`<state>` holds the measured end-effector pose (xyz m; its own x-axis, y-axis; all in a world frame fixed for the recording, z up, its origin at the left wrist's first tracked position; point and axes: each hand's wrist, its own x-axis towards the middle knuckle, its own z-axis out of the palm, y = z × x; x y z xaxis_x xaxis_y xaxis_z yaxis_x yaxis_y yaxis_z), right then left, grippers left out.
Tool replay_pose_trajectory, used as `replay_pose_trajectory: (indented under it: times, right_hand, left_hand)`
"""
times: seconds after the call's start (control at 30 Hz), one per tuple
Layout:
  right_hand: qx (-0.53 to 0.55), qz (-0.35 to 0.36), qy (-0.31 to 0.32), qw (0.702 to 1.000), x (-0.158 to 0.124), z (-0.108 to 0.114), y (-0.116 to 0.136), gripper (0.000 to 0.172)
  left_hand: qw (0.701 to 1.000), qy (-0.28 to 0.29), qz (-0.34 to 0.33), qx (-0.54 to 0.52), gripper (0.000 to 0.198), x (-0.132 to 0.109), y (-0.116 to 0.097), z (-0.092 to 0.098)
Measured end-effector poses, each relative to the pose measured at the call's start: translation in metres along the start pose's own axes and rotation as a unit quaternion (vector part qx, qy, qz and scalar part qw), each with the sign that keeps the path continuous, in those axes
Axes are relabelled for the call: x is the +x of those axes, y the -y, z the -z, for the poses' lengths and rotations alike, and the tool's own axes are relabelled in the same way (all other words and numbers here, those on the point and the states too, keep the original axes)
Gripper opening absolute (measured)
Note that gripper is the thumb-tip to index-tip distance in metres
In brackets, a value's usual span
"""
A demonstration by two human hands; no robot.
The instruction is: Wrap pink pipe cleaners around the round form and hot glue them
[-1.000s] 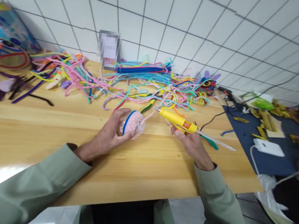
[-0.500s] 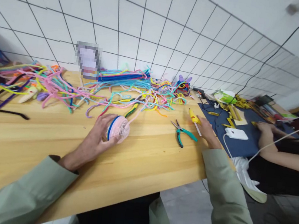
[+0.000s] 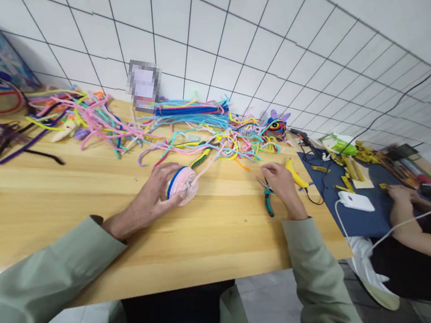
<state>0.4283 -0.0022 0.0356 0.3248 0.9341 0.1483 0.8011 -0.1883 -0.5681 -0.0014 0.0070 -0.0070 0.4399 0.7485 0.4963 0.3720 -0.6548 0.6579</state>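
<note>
Right hand (image 3: 282, 185) released glue gun (image 3: 296, 175), now over pliers (image 3: 269, 201).

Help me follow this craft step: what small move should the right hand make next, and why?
Probably close the right hand on the teal-handled pliers and lift them. Its fingers lie over the pliers' head, the yellow glue gun lies beside it on the table, and the left hand grips the pink coil, from which a loose strand trails.

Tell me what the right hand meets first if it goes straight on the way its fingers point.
Probably the tangle of pipe cleaners just beyond the fingertips, though depth is unclear. The right hand itself rests over the pliers.
</note>
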Motion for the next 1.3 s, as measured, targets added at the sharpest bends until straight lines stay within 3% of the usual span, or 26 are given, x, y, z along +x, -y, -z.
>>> replay_pose_trajectory:
  times: [0.1, 0.2, 0.3, 0.43, 0.53, 0.67, 0.8, 1.17, 1.3]
  right_hand:
    - [0.088, 0.019, 0.071, 0.993, 0.006, -0.042, 0.042, 0.018]
    - [0.166, 0.003, 0.128, 0.978, 0.012, -0.068, 0.072, 0.024]
    - [0.25, -0.029, 0.187, 0.95, 0.01, -0.078, 0.092, 0.034]
    - [0.353, -0.057, 0.287, 0.889, -0.008, -0.087, 0.116, 0.052]
    - [0.415, -0.062, 0.32, 0.849, -0.024, -0.094, 0.132, 0.058]
    - [0.475, -0.057, 0.322, 0.817, -0.037, -0.096, 0.144, 0.055]
    - [0.502, -0.047, 0.31, 0.806, -0.045, -0.092, 0.148, 0.051]
    - [0.524, -0.006, 0.231, 0.82, -0.056, -0.088, 0.16, 0.054]
    - [0.506, 0.015, 0.235, 0.83, -0.062, -0.089, 0.163, 0.049]
  left_hand:
    - [1.0, -0.006, -0.003, -0.005, 0.056, 0.0, -0.001, -0.001]
    - [1.0, -0.005, -0.001, -0.011, 0.055, 0.001, -0.003, -0.002]
    - [1.0, -0.003, -0.002, -0.02, 0.056, 0.002, -0.004, -0.003]
    - [0.999, -0.014, -0.012, -0.037, 0.055, 0.003, -0.004, -0.008]
    - [0.999, -0.025, -0.023, -0.042, 0.055, 0.003, -0.004, -0.01]
    - [0.999, -0.021, -0.017, -0.043, 0.056, 0.005, -0.004, -0.011]
    - [0.999, -0.015, -0.015, -0.047, 0.058, 0.006, -0.005, -0.01]
    - [0.997, -0.029, -0.012, -0.074, 0.058, 0.004, -0.007, -0.008]
    - [0.996, -0.036, 0.0, -0.081, 0.055, 0.003, -0.007, -0.008]
